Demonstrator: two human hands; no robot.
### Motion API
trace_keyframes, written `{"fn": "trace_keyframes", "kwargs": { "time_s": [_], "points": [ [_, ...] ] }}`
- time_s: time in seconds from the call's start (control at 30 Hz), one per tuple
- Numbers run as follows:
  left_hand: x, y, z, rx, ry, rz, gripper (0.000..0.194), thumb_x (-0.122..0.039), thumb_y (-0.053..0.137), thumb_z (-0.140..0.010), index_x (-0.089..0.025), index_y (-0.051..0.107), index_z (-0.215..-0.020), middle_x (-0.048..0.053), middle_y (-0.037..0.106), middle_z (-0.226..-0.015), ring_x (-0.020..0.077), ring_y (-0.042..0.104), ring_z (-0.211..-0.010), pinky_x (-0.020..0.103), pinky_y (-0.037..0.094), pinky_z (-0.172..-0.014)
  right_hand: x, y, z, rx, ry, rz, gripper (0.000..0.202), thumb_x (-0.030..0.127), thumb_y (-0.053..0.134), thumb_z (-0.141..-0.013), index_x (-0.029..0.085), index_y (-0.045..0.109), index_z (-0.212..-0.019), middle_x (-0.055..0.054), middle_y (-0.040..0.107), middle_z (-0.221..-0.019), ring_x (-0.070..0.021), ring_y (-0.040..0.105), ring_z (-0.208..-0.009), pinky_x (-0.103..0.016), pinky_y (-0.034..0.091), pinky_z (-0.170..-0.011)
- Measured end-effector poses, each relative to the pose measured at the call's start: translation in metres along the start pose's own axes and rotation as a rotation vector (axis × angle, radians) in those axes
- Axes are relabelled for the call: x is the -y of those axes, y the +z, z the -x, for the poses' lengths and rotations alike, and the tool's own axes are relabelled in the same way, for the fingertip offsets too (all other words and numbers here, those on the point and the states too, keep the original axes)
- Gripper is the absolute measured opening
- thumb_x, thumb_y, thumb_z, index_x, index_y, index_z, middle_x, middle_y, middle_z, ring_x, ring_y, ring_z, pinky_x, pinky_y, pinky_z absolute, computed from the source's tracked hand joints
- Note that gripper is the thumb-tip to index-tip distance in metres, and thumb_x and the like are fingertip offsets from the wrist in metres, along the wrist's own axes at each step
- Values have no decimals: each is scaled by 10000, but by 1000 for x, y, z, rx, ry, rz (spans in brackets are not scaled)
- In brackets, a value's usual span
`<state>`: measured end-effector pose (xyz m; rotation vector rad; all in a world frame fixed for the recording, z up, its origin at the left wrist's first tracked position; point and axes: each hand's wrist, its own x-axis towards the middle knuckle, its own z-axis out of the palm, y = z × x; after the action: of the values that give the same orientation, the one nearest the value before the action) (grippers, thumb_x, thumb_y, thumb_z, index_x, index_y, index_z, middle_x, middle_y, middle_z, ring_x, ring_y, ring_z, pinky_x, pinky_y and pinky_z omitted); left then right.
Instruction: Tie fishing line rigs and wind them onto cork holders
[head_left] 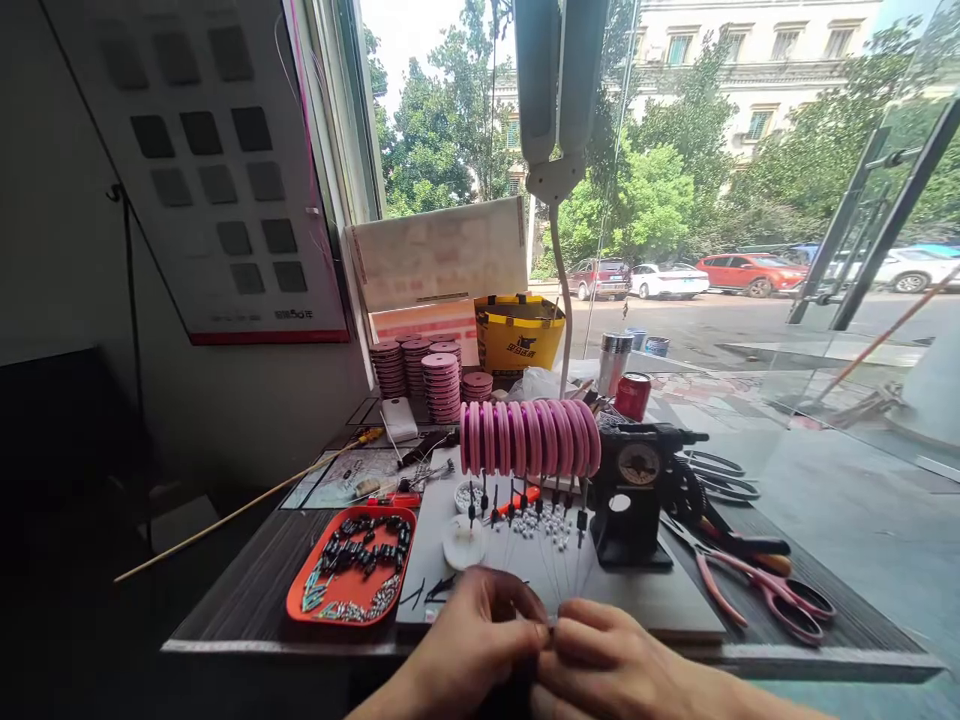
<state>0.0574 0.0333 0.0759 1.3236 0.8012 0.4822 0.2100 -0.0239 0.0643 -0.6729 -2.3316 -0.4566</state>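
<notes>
My left hand (480, 640) and my right hand (607, 655) meet at the table's front edge, fingertips pinched together and almost touching. Thin pale lines (553, 572) run down to the fingertips, and my right hand appears closed on one. What my left fingers pinch is too small to make out. Above the hands, a row of pink line spools (529, 438) sits side by side on a black hand-crank machine (637, 490). Small black pieces (581, 520) hang on the lines below the spools. White beads (551, 525) lie scattered behind the hands.
An orange tray (296, 598) of small black and metal parts stands left. Red-handled scissors (799, 600) and pliers (720, 585) lie right. Behind are stacked pink spools (441, 385), a yellow bag (517, 340) and a red can (632, 397). A long stick (247, 500) juts out left.
</notes>
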Motion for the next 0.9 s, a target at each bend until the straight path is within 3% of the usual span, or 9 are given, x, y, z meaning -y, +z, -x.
{"fn": "trace_keyframes", "kwargs": {
  "time_s": [0.07,0.13,0.2,0.27,0.37,0.6,0.7,0.8,0.9],
  "points": [
    [-1,-1,4,-20,262,-259,26,-154,624,-607,-156,602,-594,-7,529,-640,110,408,-586,233,281,-525,1,-3,-4,-33,145,-206,513,282,177,-1005,181,529,-645,25,524,-525,-109,407,-507,-232,331,-497],
    [4,1,7,-51,488,-483,128,-192,584,-720,-160,592,-597,18,534,-701,136,469,-645,240,333,-554,1,-7,-11,-71,434,-513,419,354,330,-969,184,507,-629,30,508,-554,-101,421,-527,-210,335,-502],
    [17,5,8,-215,665,-647,177,-191,525,-795,-171,577,-627,23,525,-714,128,488,-605,231,358,-518,-1,-12,-19,-99,785,-843,330,390,491,-888,179,501,-634,28,506,-605,-101,456,-577,-198,361,-541],
    [33,10,8,-491,882,-854,161,-123,479,-827,-183,579,-715,30,536,-748,105,468,-532,223,377,-489,-5,-15,-28,-137,1003,-1069,286,398,576,-816,170,520,-653,26,515,-627,-105,455,-596,-207,368,-566],
    [47,13,7,-692,1146,-1103,207,-32,440,-829,-183,578,-859,59,601,-805,109,515,-531,222,434,-520,-10,-17,-37,-150,1054,-1181,247,373,625,-752,160,546,-656,28,519,-626,-92,397,-561,-209,339,-546],
    [35,4,5,-502,1435,-1382,222,4,438,-813,-102,631,-845,114,717,-732,173,610,-574,264,467,-548,-12,-9,-36,-119,1015,-1212,268,376,604,-747,175,469,-631,49,437,-587,-92,380,-554,-217,344,-544],
    [37,6,3,-392,1205,-1085,222,-11,470,-759,-151,628,-690,69,660,-615,162,587,-554,245,418,-506,-8,-12,-27,0,822,-772,183,265,504,-837,178,489,-676,18,505,-630,-118,453,-585,-238,411,-570],
    [42,9,1,-265,591,-380,151,-90,553,-690,-170,599,-571,18,620,-598,104,484,-474,212,325,-432,0,-19,-7,4,378,-138,187,122,406,-890,164,588,-867,-52,644,-802,-184,564,-805,-359,455,-830],
    [42,14,-1,-28,13,307,40,-148,614,-603,-156,622,-565,-22,610,-590,24,251,-347,184,147,-351,8,-21,19,-87,178,131,261,113,363,-928,172,617,-914,-29,675,-753,-163,581,-777,-358,427,-905]
  ]
}}
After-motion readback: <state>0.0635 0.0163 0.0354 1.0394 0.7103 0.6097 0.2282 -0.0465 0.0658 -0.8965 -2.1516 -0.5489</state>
